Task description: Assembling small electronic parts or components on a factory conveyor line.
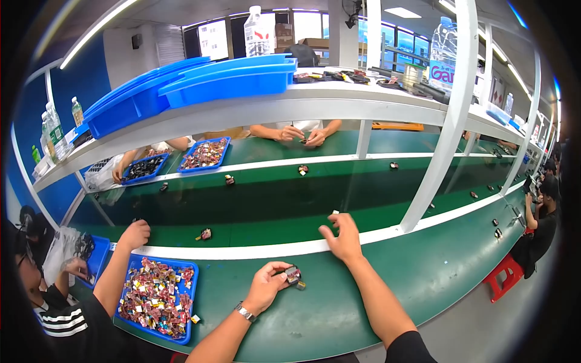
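Note:
My left hand [266, 287], with a metal watch on its wrist, is closed on a small black electronic module [293, 274] above the near green worktop. A reddish strip shows on the module, and a small yellowish piece [301, 285] is at its lower edge. My right hand [344, 238] is over the white rail at the belt's near side, thumb and fingers apart. By its fingertips is a small whitish piece [335, 212]; whether they touch it I cannot tell. To my left, a blue tray [192, 296] holds a heap of small reddish circuit boards with yellow and white parts.
Modules such as this one [206, 234] lie spaced along the green conveyor belt [266, 233]. A white post [439, 151] rises beyond my right hand, under a shelf bearing blue bins [227, 83]. A co-worker's hand [139, 233] reaches over the belt at left; other people sit opposite and right.

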`<state>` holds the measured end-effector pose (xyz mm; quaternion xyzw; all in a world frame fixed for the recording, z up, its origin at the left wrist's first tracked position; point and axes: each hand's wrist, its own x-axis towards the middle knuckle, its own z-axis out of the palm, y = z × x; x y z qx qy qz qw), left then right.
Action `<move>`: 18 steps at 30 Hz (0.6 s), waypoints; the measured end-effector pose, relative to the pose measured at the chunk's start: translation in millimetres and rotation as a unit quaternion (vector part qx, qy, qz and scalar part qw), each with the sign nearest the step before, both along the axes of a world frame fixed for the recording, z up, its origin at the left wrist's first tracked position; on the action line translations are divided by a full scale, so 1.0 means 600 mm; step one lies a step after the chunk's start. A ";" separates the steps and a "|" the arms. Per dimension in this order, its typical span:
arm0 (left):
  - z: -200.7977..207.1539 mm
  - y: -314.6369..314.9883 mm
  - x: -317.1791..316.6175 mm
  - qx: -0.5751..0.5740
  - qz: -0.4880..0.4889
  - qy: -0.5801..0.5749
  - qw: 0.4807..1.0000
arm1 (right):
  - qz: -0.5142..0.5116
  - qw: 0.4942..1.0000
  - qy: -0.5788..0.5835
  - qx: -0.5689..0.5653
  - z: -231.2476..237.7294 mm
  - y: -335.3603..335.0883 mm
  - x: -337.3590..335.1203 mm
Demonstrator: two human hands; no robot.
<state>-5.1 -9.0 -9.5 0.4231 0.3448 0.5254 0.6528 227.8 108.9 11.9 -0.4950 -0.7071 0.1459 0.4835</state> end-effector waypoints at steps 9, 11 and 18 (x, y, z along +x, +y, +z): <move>0.004 -0.001 0.002 -0.010 0.039 -0.032 0.999 | 0.214 0.970 -0.104 0.049 -0.013 -0.155 -0.099; -0.016 0.005 -0.005 0.005 0.043 -0.018 0.999 | 0.124 0.989 -0.074 0.025 -0.001 -0.188 -0.112; 0.007 0.002 0.009 -0.011 0.025 -0.024 0.999 | 0.083 0.985 -0.135 0.066 -0.022 -0.176 -0.094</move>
